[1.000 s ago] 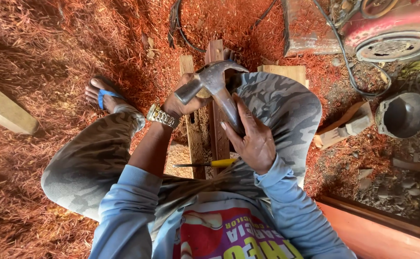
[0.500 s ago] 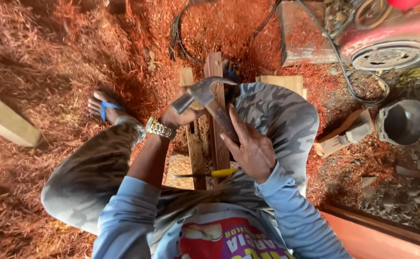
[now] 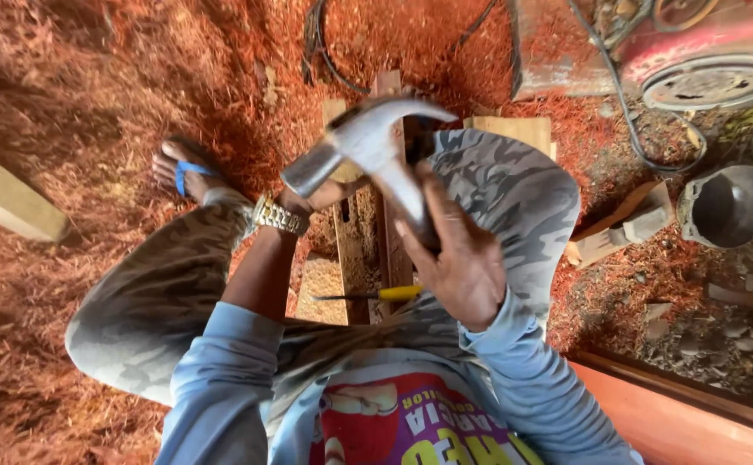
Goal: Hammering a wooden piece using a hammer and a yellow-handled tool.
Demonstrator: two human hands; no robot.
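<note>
My right hand [image 3: 462, 263] grips the handle of a steel claw hammer [image 3: 368, 142], whose head is lifted close to the camera above my knees. Under the hammer head, my left hand [image 3: 312, 198], with a metal watch [image 3: 275, 215] on its wrist, is closed around a small tan wooden piece [image 3: 346, 172]; most of that piece is hidden. Both hands are over narrow wooden strips [image 3: 389, 250] lying between my legs. A yellow-handled screwdriver [image 3: 398, 293] rests across the strips near my lap.
Red wood shavings [image 3: 92, 77] cover the ground. A pale wooden beam [image 3: 6, 202] lies at left, my foot in a blue sandal [image 3: 183, 172] beside it. At right are a red machine [image 3: 695, 52], a black cable [image 3: 626, 120], a wooden block [image 3: 622, 228] and a grey metal pot [image 3: 725, 207].
The hammer dipped toward my left hand, then rose up and closer to the camera. My left hand stayed over the strips.
</note>
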